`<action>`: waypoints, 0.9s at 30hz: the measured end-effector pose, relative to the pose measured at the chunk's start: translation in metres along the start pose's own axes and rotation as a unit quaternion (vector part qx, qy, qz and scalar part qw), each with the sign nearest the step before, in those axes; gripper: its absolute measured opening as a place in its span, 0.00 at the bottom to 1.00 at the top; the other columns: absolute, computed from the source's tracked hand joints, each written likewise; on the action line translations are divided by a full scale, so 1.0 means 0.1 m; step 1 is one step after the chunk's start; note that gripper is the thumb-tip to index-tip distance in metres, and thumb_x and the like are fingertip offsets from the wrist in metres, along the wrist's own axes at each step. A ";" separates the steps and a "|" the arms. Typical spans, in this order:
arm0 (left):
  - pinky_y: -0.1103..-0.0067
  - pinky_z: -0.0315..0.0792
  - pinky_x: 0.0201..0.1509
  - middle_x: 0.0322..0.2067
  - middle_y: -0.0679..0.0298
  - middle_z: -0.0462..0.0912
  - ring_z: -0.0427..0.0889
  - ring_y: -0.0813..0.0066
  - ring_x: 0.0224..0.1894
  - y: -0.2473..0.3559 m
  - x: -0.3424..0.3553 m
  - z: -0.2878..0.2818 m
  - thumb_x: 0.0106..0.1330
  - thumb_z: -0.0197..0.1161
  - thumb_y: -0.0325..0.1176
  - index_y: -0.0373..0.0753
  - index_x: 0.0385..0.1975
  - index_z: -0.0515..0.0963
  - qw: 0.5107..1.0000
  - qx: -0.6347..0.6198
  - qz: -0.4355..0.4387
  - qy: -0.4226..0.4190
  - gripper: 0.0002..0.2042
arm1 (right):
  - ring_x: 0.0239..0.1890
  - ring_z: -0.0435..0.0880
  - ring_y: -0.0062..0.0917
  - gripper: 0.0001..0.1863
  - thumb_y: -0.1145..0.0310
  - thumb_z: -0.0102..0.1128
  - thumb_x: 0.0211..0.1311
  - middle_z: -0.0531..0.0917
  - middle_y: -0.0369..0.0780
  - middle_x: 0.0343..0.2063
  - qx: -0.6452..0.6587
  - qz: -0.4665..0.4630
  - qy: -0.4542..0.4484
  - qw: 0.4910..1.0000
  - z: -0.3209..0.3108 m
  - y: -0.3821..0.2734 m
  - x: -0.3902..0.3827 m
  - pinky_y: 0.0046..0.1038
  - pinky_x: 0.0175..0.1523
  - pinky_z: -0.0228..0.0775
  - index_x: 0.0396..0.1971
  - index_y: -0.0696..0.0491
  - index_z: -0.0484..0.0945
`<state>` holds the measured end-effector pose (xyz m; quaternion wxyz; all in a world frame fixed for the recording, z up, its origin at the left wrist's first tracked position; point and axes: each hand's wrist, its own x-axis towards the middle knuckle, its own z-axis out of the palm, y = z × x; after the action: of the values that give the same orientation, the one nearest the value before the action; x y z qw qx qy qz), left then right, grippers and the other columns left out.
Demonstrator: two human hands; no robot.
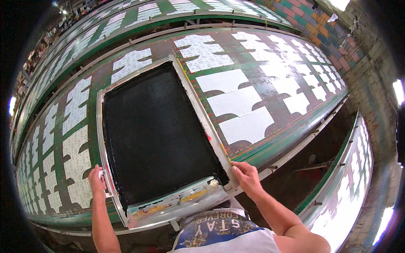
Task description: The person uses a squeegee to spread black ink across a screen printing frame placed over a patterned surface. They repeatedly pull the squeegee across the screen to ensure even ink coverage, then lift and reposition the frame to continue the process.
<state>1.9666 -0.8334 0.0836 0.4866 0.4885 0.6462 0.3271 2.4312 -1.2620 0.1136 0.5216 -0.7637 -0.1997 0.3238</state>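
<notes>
A large screen-printing frame with a black mesh lies over the long green table in front of me. My left hand is closed around a white handle on the frame's left side. At the near right corner, my right hand grips the frame's edge, thumb on top. The near end of the screen carries a strip smeared with white, yellow and orange paint. Flat white cut fabric pieces lie right of the frame. Patterned pieces lie to its left. What is beneath the mesh is hidden.
The printing table has a rail along its far edge and small pegs along its near edge. More tables with fabric pieces stand beyond it, and another table is at the right. A multicoloured block wall rises at the far right.
</notes>
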 end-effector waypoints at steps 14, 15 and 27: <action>0.85 0.54 0.16 0.21 0.77 0.68 0.61 0.90 0.17 0.71 -1.43 2.83 0.77 0.67 0.51 0.42 0.41 0.84 0.996 -0.069 0.039 -0.034 0.17 | 0.42 0.93 0.28 0.21 0.63 0.66 0.73 0.93 0.47 0.39 -0.095 -0.007 0.060 0.994 -2.63 0.66 1.38 0.32 0.49 0.84 0.58 0.61 0.87; 0.85 0.54 0.16 0.21 0.77 0.68 0.62 0.90 0.17 0.70 -1.54 3.03 0.77 0.67 0.51 0.42 0.41 0.84 0.996 -0.068 0.049 -0.039 0.16 | 0.42 0.93 0.27 0.21 0.64 0.66 0.73 0.94 0.47 0.40 -0.109 -0.007 0.068 0.992 -2.82 0.75 1.46 0.32 0.49 0.84 0.57 0.61 0.87; 0.81 0.58 0.17 0.20 0.77 0.68 0.64 0.88 0.16 0.78 -2.29 4.20 0.78 0.68 0.46 0.41 0.37 0.81 0.990 -0.113 0.044 -0.067 0.15 | 0.40 0.86 0.18 0.19 0.73 0.66 0.73 0.91 0.39 0.43 -0.042 -0.020 0.059 0.997 -4.05 0.94 1.87 0.25 0.46 0.79 0.60 0.65 0.84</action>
<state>2.4002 -1.0493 0.0935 0.5660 0.4795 0.5488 0.3853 2.8460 -1.4474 0.0724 0.5060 -0.7986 -0.1971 0.2596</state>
